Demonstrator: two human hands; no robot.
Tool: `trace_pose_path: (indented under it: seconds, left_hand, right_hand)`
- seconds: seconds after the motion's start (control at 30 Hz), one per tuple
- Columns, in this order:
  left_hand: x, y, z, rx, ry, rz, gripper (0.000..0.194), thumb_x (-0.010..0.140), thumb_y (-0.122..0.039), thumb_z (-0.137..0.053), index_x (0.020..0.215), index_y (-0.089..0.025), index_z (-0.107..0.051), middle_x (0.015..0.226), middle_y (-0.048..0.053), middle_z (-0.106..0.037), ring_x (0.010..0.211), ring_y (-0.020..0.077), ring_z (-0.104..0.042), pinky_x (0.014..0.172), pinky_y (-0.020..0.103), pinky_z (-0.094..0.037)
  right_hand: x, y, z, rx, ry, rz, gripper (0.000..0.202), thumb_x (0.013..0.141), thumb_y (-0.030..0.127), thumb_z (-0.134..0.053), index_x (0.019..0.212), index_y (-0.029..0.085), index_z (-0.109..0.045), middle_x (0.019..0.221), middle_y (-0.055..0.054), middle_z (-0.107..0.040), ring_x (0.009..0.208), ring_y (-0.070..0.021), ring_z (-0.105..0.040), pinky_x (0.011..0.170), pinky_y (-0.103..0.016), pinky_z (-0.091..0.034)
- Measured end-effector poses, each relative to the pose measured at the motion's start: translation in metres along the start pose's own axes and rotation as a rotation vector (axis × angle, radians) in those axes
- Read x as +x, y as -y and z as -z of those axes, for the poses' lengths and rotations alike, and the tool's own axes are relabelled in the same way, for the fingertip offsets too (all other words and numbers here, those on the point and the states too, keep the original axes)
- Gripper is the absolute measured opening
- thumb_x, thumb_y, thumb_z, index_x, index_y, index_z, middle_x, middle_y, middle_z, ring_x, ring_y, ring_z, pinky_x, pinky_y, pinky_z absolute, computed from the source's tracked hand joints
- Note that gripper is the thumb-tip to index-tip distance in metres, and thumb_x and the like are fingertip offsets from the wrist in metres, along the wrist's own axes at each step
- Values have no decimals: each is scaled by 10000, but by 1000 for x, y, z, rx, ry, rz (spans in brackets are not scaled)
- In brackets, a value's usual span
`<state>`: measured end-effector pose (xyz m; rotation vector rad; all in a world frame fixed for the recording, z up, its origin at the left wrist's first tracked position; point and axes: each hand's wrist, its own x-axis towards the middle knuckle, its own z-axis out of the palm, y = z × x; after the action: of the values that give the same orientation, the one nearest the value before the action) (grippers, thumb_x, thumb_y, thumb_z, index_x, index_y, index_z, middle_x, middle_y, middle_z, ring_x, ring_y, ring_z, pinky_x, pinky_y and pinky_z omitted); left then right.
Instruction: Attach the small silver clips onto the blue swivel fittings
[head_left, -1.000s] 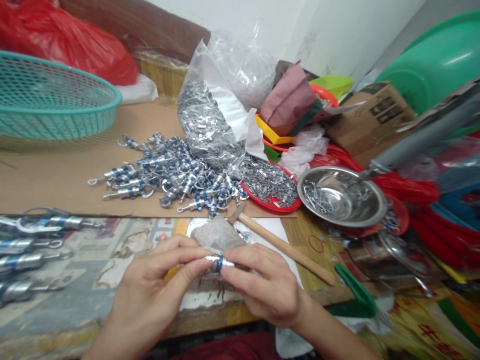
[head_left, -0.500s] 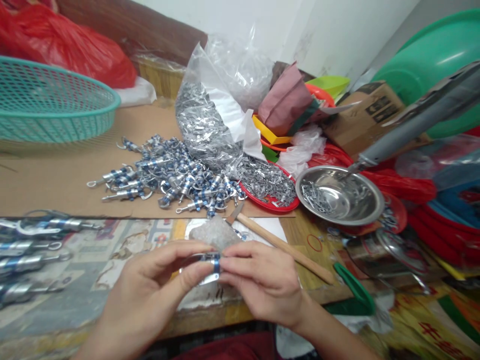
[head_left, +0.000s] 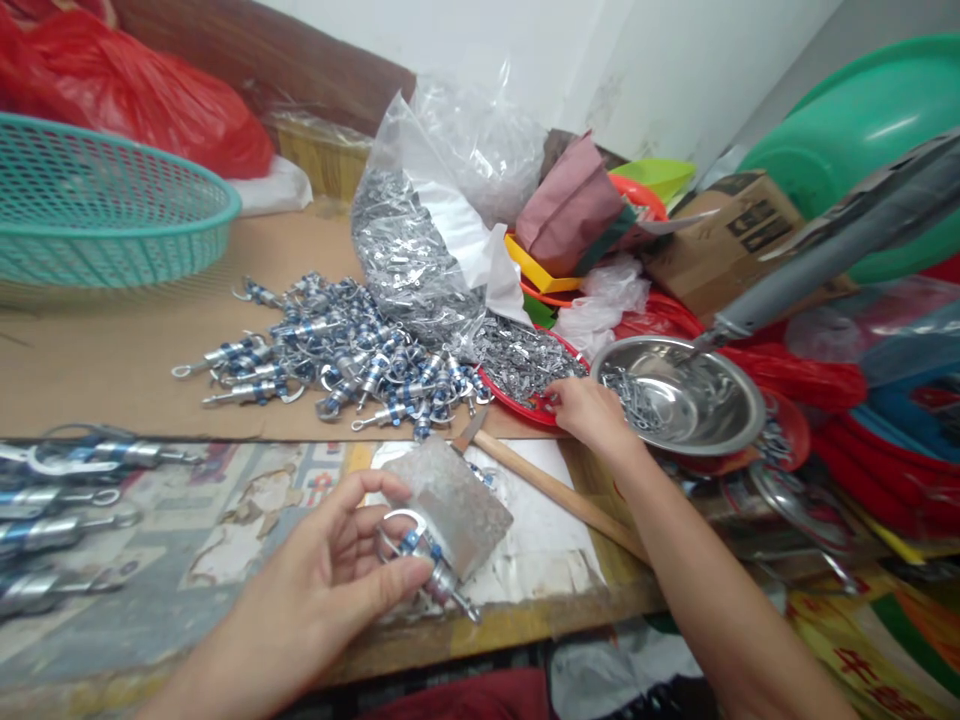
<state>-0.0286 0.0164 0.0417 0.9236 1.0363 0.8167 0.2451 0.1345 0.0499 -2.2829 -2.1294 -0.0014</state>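
My left hand holds a silver metal fitting with blue bands and a curved hook, thumb across it, above the bench's near edge. Just behind the fitting lies a flat grey metal block. My right hand reaches to the near right rim of a red plate heaped with small grey metal pieces. Its fingers are closed together at the pieces; what they pinch, if anything, is too small to make out. A hammer with a wooden handle lies between the block and my right forearm.
A pile of similar fittings lies on cardboard, with more at the left. A steel bowl stands right of the plate. Behind are a clear bag of metal pieces and a green basket.
My right hand has left the fitting and moved up and right to the red plate. My left hand still holds the fitting, now tilted, with the hook showing and the block more exposed.
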Motion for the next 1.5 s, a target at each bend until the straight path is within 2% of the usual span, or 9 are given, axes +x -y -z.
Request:
trace_pose_path:
  seconds: [0.13, 0.23, 0.37, 0.47, 0.57, 0.7, 0.93, 1.13, 1.5]
  left_hand:
    - [5, 8, 5, -48, 77, 14, 326, 672, -269, -731, 867, -248, -471, 721, -55, -700, 705, 146, -688, 672, 248, -511]
    - [9, 11, 9, -117, 77, 38, 376, 641, -214, -763, 846, -251, -450, 742, -72, -694, 713, 132, -686, 688, 249, -517]
    - [12, 11, 12, -139, 80, 62, 401, 642, -186, -761, 880, -247, -445, 778, -47, -701, 743, 143, -683, 704, 267, -519]
    - [13, 11, 13, -129, 97, 72, 402, 642, -183, -763, 885, -244, -447, 765, -42, -701, 737, 147, -680, 699, 273, -519]
    - [13, 10, 14, -129, 96, 54, 384, 642, -175, -762, 866, -240, -457, 742, -49, -697, 722, 134, -669, 696, 258, -515]
    - [13, 11, 13, -153, 102, 42, 348, 650, -157, -755, 843, -230, -475, 728, -50, -697, 702, 112, -656, 669, 224, -511]
    - [15, 12, 13, -138, 88, 16, 333, 646, -132, -755, 829, -220, -491, 696, -69, -677, 686, 92, -646, 641, 187, -502]
    - [12, 10, 13, -138, 67, 32, 339, 638, -128, -759, 816, -224, -487, 685, -76, -678, 661, 82, -648, 590, 158, -479]
    - [14, 14, 16, -93, 79, 39, 360, 636, -182, -780, 842, -238, -490, 724, -60, -687, 723, 112, -651, 671, 202, -499]
  right_hand:
    - [14, 0, -3, 18, 77, 34, 224, 878, 302, -561, 1037, 149, -599, 1078, -64, -617, 971, -192, -598, 852, -418, -482]
    - [13, 5, 3, 128, 49, 74, 145, 834, 193, -601, 946, 119, -657, 993, -105, -662, 964, -220, -615, 875, -390, -467]
    - [-19, 31, 15, 360, 27, 178, 164, 830, 144, -561, 942, 113, -677, 871, -84, -709, 793, -172, -668, 736, -279, -521]
    - [-59, 60, 16, 613, 67, 392, 82, 789, 166, -619, 817, 153, -695, 747, -10, -710, 659, -116, -656, 607, -209, -519]
    - [-91, 83, 8, 860, -64, 699, 102, 778, 136, -618, 708, 140, -693, 663, -28, -682, 615, -119, -622, 569, -214, -502]
    - [-107, 90, -2, 752, -358, 896, 242, 846, 69, -442, 817, 125, -676, 792, -101, -692, 727, -153, -638, 620, -249, -531]
    - [-114, 90, 2, 583, -440, 1062, 240, 915, 105, -389, 835, 102, -615, 781, -107, -710, 785, -185, -675, 719, -285, -559]
    - [-131, 98, 11, 383, -375, 949, 369, 926, 94, -271, 803, 113, -618, 759, -117, -715, 761, -192, -694, 750, -271, -556]
    - [-166, 114, -26, 182, -718, 627, 380, 894, 85, -231, 820, 162, -596, 964, -121, -722, 849, -217, -694, 727, -305, -562]
